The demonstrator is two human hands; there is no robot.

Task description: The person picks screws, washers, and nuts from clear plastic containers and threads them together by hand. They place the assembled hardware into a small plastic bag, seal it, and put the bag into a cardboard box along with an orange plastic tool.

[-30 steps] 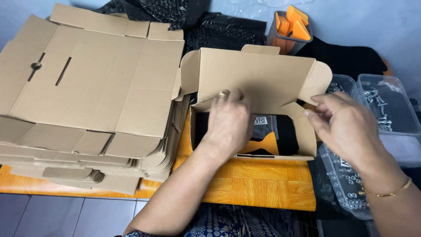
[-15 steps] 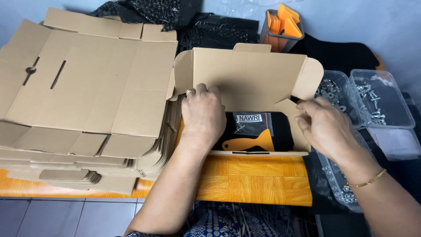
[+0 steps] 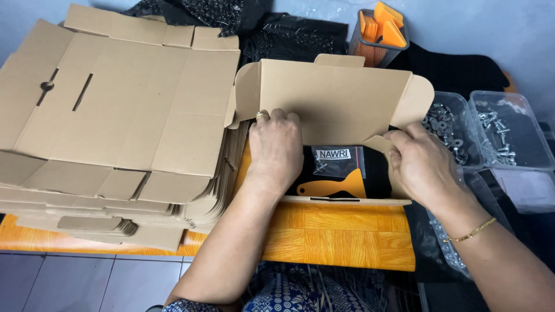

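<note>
A brown cardboard box (image 3: 329,98) stands open on the orange table, its lid raised toward the back. Inside lie a black folded item, a small clear bag with a label (image 3: 340,160) and an orange scraper (image 3: 335,186). My left hand (image 3: 276,147), with a ring on one finger, presses on the box's left side wall, fingers against the lid. My right hand (image 3: 419,164), a gold bracelet at the wrist, pinches the small side flap (image 3: 377,141) on the box's right.
A tall stack of flat cardboard box blanks (image 3: 115,115) fills the left. Two clear tubs of metal screws (image 3: 480,130) sit at right. A mesh cup of orange scrapers (image 3: 378,32) and black bubble wrap (image 3: 231,17) lie behind.
The lid has gone up and back, showing more of the contents. My left hand shifted from the lid's middle to the left wall; my right hand stayed on the right flap.
</note>
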